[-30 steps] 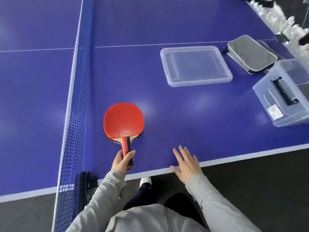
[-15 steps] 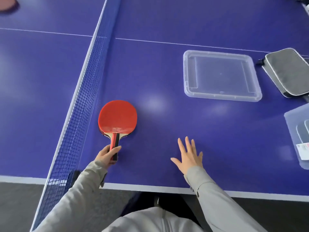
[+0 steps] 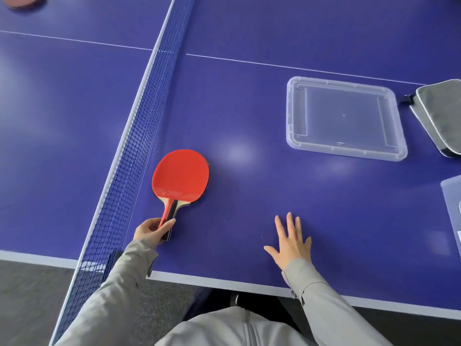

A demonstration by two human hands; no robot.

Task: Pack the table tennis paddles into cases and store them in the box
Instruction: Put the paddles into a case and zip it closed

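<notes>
Looks like you're at the pick-up step for this one: your left hand (image 3: 152, 229) has the handle of the red paddle (image 3: 180, 174) pinched between thumb and fingers, lower left of centre in the frame, and the blade seems to rest flat on the table (image 3: 249, 83) just beside the net (image 3: 139, 136). Your right hand (image 3: 290, 242) is spread flat on the table at lower centre, holding nothing. Next move, I'd guess, is lifting the paddle and carrying it across to the grey case (image 3: 441, 116) at the right edge, with the free hand holding the case open; can't tell from here whether it's zipped. The clear lid (image 3: 345, 118) sits roughly on that path, so go over or around it. The box (image 3: 451, 208) only pokes in at the lower right edge. What looks like another paddle (image 3: 23, 1) sits in the upper left corner, past the net, so that one's a reach
</notes>
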